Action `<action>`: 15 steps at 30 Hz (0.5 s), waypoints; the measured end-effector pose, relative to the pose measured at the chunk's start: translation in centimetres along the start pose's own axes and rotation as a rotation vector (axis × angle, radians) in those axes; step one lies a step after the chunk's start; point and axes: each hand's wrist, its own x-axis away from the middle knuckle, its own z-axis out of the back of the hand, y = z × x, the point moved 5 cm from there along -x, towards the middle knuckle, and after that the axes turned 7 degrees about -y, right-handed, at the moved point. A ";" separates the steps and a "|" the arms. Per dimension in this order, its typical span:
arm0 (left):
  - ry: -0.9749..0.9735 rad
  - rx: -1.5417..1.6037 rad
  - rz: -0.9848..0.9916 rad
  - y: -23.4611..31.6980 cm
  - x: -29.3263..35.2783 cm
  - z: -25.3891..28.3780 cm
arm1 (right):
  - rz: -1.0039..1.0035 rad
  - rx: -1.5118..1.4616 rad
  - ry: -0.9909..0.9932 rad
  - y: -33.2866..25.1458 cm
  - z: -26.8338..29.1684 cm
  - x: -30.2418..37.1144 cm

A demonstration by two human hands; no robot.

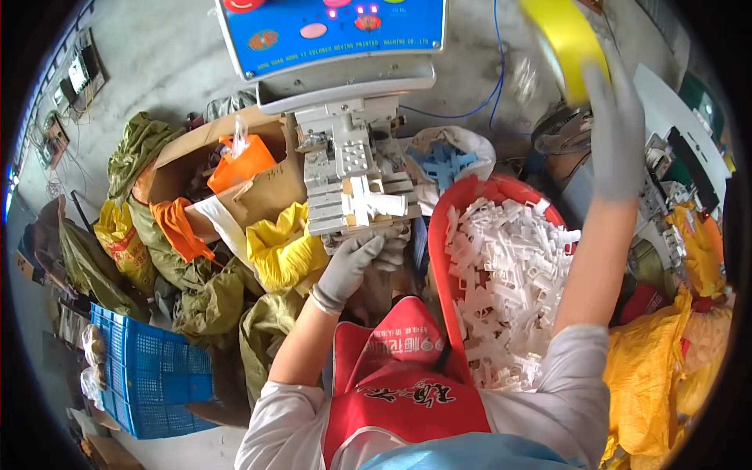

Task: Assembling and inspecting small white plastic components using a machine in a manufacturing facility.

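Observation:
My left hand (352, 270), in a grey glove, is closed at the front edge of the machine's slotted metal bed (319, 218). Its fingertips are curled against that edge, and I cannot make out what, if anything, they grip. A white plastic part (374, 205) lies on the fixture on the bed, just beyond this hand. Raised at the far right, my gloved right hand (615, 129) is closed on the edge of what looks like a roll of yellow tape (565, 48), slightly blurred and cut off by the top of the picture.
The machine's blue control panel (337, 35) overhangs the bed. A red tub (437, 258) full of white plastic parts stands to the right, beside a sack (478, 145) of blue parts. On the left are a cardboard box (282, 188), a yellow bag (286, 251) and a blue crate (153, 376).

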 end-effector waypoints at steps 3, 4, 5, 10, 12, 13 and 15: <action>0.103 0.036 -0.015 -2.4 2.0 2.0 | 0.051 -0.237 -0.031 4.1 -0.9 -10.0; 0.113 0.056 0.022 -3.0 2.3 2.1 | 0.303 -0.106 0.015 3.0 -0.3 -13.7; 0.109 0.047 0.019 -3.4 3.0 2.3 | 0.561 -0.004 0.036 1.6 -1.6 -16.9; 0.282 0.165 0.075 -6.3 7.8 4.8 | 0.819 0.266 -0.300 -6.1 -6.8 -20.4; 0.310 0.204 0.078 -7.7 8.9 5.6 | 0.800 0.324 -0.429 -7.2 -8.8 -19.7; 0.339 0.241 0.073 -8.4 9.6 6.0 | 0.697 0.009 -0.374 -7.7 -8.5 -19.4; 0.353 0.242 0.077 -9.3 10.5 6.1 | 0.694 0.001 -0.050 -8.4 -6.2 -16.1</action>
